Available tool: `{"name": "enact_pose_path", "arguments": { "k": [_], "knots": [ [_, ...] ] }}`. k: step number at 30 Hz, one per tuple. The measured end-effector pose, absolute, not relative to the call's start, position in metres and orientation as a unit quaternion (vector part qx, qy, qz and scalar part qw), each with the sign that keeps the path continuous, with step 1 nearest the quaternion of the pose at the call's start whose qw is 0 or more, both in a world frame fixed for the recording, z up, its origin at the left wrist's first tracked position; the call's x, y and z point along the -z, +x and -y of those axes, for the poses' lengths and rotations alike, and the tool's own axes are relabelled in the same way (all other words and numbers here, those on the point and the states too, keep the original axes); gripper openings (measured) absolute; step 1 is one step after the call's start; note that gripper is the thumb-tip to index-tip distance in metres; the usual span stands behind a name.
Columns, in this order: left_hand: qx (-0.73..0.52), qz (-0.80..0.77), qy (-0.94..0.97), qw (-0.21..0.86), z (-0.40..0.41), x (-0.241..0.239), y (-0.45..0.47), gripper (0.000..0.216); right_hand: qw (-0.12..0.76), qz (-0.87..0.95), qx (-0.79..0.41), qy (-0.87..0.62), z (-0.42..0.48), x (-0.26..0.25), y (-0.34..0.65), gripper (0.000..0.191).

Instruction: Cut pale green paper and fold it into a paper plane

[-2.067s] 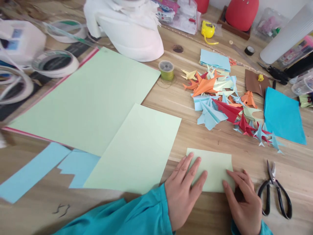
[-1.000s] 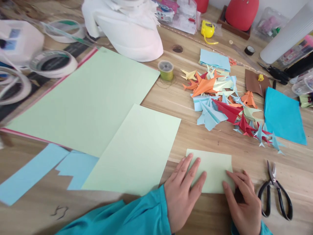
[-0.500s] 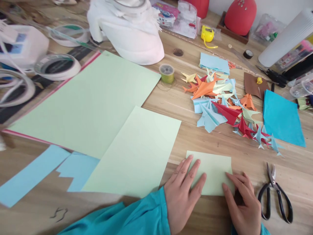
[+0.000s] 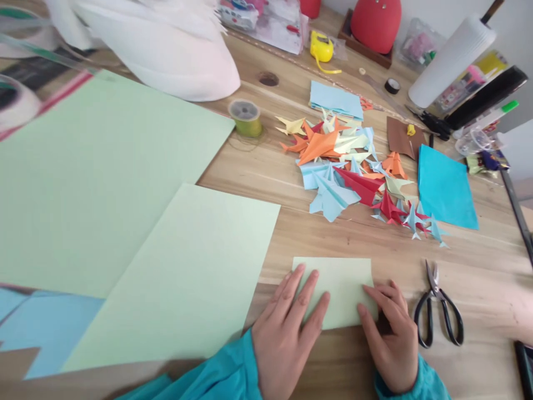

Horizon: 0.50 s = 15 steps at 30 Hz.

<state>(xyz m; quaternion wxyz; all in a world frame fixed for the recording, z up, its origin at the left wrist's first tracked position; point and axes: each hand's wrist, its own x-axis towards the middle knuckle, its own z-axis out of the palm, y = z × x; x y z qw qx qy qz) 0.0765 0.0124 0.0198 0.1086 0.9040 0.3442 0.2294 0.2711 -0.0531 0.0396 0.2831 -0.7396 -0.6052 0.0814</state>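
Note:
A small pale green paper rectangle [image 4: 343, 280] lies flat on the wooden table [image 4: 375, 244] close to me. My left hand [image 4: 287, 336] rests on its left part with fingers stretched flat and together. My right hand [image 4: 389, 336] presses its fingertips on the paper's lower right corner, fingers extended. Neither hand grips anything. Black scissors [image 4: 439, 308] lie just right of my right hand.
Two larger pale green sheets [image 4: 183, 272] [image 4: 95, 172] cover the left. A heap of folded paper planes [image 4: 350, 172] sits beyond the small paper, a teal sheet [image 4: 445, 189] to its right, a thread spool [image 4: 246, 116] and a white object [image 4: 158, 50] behind.
The view has swung right and closer, so everything sits further left in the picture. Both hands stay pressed on the small green paper in the same pose.

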Motion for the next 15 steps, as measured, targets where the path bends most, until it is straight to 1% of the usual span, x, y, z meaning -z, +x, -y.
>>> {"name": "enact_pose_path", "arguments": {
  "k": [3, 8, 15],
  "knots": [
    [-0.216, -0.335, 0.911, 0.108, -0.0132, -0.0180, 0.0753, 0.036, 0.283, 0.602, -0.082, -0.743, 0.0519, -0.0416, 0.2694, 0.024],
    [-0.251, -0.332, 0.904, 0.100, -0.0128, -0.0139, 0.0758, 0.033, 0.279, 0.606, -0.084, -0.740, 0.0525, -0.0422, 0.2683, 0.026],
    [-0.258, -0.331, 0.902, 0.106, -0.0128, -0.0125, 0.0770, 0.031, 0.278, 0.610, -0.096, -0.736, 0.0543, -0.0419, 0.2683, 0.031]
  ]
}}
